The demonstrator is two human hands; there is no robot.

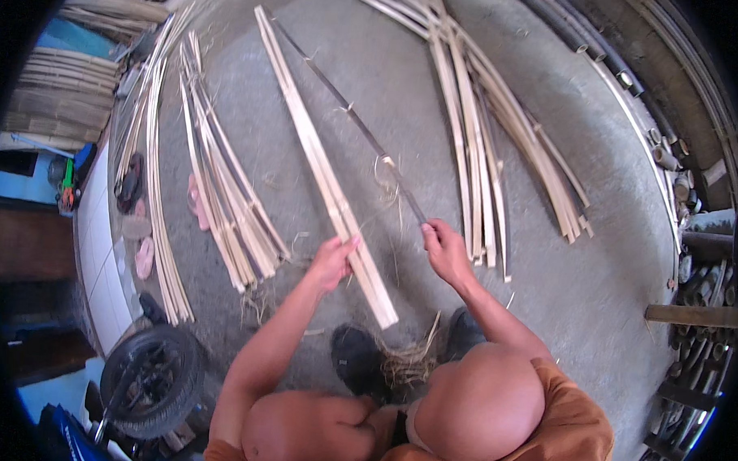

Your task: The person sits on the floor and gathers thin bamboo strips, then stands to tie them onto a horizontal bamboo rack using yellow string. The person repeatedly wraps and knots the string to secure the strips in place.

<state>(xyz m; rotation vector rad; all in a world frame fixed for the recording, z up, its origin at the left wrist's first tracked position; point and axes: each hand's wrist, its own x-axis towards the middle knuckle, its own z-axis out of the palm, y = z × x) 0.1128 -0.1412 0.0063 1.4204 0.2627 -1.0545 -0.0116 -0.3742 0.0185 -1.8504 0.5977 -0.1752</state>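
Note:
My left hand [333, 263] is closed around a long, pale bamboo strip [311, 147], wide and split lengthwise, near its close end. That strip slants away from me toward the upper left. In my right hand [444, 248] is the near end of a thin, dark bamboo strip [364, 129] with lighter joints, its far tip close to the far end of the pale one. Curled shavings [387, 182] hang by the dark strip. More shavings [411, 360] lie heaped between my shoes, below both hands.
Bundles of bamboo strips lie on the concrete floor, one at left [224, 193] and one at right [477, 153]. Pink sandals [144, 258] and a wheel [151, 381] are at left. Dark bamboo poles [583, 43] and stacked cut pieces [704, 299] line the right side.

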